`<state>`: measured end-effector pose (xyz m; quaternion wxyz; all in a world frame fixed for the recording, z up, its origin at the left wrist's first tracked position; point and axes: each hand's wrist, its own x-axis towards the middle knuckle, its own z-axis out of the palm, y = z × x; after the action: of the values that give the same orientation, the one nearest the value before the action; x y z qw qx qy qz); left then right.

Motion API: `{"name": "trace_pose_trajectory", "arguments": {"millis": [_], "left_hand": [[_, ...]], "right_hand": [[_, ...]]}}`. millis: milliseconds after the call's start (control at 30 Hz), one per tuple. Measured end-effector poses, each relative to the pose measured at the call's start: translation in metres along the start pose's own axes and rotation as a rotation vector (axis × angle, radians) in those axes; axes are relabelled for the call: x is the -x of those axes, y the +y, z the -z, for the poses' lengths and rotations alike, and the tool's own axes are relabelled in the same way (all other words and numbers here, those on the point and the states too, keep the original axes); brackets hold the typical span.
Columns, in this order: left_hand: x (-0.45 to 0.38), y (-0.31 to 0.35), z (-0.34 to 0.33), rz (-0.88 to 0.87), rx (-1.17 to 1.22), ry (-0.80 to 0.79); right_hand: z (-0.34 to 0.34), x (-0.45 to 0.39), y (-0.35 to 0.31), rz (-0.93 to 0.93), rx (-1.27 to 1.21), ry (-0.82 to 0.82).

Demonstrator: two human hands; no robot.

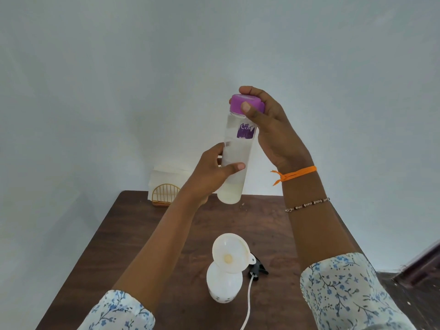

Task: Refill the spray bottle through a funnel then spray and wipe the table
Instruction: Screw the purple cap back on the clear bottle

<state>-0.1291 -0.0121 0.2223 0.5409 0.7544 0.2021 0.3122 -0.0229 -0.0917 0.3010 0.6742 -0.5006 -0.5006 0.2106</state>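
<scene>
I hold a tall clear water bottle (234,160) upright in the air above the far half of the brown table (142,246). My left hand (209,177) grips its lower body. My right hand (266,129) grips the purple cap (247,103) on top, thumb on the cap's front. The bottle holds clear liquid. Below, near the table's front, stands the white spray bottle (223,287) with a white funnel (229,252) set in its neck. Its black spray head (258,270) with a white tube (248,303) lies on the table just right of it.
A gold wire napkin holder (165,192) with white paper napkins (169,175) stands at the table's far left corner against the pale wall. A dark floor and door edge (423,265) show at the far right.
</scene>
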Motion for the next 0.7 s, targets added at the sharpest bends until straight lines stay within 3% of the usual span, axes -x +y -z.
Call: {"name": "trace_pose_trajectory", "arguments": {"millis": [167,400,700], "left_hand": [[0.0,0.0,-0.015,0.029,-0.095,0.12],[0.002,0.006,-0.023,0.034,-0.291,0.231],[0.005,0.006,-0.028,-0.004,-0.352,0.303]], "right_hand": [[-0.008,0.002,-0.002,0.008,0.071,0.153],[-0.013,0.004,-0.002,0.006,0.098,0.236],[-0.015,0.003,0.001,0.009,0.129,0.262]]}}
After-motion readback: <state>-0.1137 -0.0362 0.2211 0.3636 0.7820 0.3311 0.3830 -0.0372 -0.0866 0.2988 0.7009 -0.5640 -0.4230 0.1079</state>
